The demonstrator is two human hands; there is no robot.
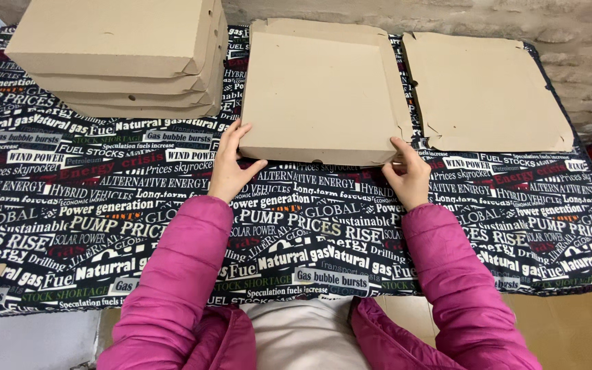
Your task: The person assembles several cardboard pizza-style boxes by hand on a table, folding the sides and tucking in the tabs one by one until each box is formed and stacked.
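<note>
1. At the middle of the tabletop, toward its far edge, lies a flat brown cardboard box, square in shape, with its lid down and its near front wall facing the person.
2. The left hand touches the near left corner of this box; the fingers lie along the left edge and the thumb points toward the front wall. The grip of this hand is loose and half open, more pressing on the corner than closing around it.
3. The right hand is at the near right corner of the same box. Its fingers are bent and the fingertips meet the corner flap; I cannot tell if they pinch the cardboard or only press it.
4. Both arms wear sleeves of a pink padded jacket.
5. Just beside the box, on its right, lies a flat unfolded cardboard sheet with rough cut edges, near the box but not overlapping it so far as I can see.
6. On the far left of the tabletop stands a stack of closed boxes of the same brown cardboard, well apart from the hands.
7. A dark cloth with white, red and green printed lettering covers the whole tabletop.
8. Behind the tabletop is a rough brick wall.
</note>
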